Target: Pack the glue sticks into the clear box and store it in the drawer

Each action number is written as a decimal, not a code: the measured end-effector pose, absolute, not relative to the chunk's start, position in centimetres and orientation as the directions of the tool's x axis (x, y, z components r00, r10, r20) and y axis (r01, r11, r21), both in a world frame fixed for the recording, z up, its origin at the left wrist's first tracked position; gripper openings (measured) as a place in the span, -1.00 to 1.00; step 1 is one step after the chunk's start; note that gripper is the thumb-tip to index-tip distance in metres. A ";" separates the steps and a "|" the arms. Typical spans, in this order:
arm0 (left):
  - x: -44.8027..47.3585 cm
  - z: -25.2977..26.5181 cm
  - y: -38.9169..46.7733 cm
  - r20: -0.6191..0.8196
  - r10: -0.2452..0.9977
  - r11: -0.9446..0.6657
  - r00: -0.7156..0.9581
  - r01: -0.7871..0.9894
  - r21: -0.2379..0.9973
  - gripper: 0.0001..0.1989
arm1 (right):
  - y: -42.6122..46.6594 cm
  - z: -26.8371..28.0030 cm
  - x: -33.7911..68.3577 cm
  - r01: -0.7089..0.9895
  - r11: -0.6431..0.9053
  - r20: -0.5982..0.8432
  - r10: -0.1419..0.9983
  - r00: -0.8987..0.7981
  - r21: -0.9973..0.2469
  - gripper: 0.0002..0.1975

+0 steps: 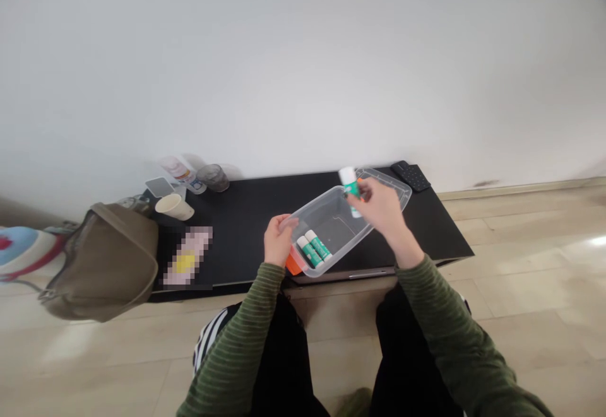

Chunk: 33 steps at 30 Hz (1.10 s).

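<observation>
My left hand (pixel 279 238) grips the left rim of a clear plastic box (pixel 335 240), which is tilted over the black table. An orange latch (pixel 293 262) shows just below that hand. Two green-and-white glue sticks (pixel 314 248) lie side by side in the box's near left end. In my right hand (pixel 382 207), a third glue stick (pixel 351 187) is pinched near its middle, above the box's far right part; its white end is slightly blurred. Behind that hand rests the clear box lid (pixel 400 188).
A black keypad-like object (pixel 411 176) sits at the table's (pixel 258 196) far right corner. Leftward stand a paper cup (pixel 175 206), a grey glass (pixel 213 178) and a spray bottle (pixel 184 174). A brown bag (pixel 111 259) overhangs the left edge. The wall closes off the back.
</observation>
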<state>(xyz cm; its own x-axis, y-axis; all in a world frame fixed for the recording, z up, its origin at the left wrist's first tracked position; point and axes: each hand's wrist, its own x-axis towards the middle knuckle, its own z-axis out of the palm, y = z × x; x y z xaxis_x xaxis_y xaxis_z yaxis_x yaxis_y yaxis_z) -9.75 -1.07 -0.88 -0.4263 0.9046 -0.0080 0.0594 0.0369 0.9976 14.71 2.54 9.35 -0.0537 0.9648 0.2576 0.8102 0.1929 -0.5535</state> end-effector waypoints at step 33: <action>-9.7 -1.1 -1.3 0.020 0.924 0.013 -0.382 0.084 0.996 -0.73 | 2.7 6.0 8.7 0.925 0.326 -0.267 0.890 -0.370 -0.194 -0.70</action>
<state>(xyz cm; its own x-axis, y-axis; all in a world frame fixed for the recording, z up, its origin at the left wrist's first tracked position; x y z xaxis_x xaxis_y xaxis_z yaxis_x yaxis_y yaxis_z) -9.72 -1.33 -1.14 -0.3823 0.9238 0.0196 0.0838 0.0135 0.9964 8.71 2.72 6.00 -0.3696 0.8900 -0.2671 0.9253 0.3260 -0.1938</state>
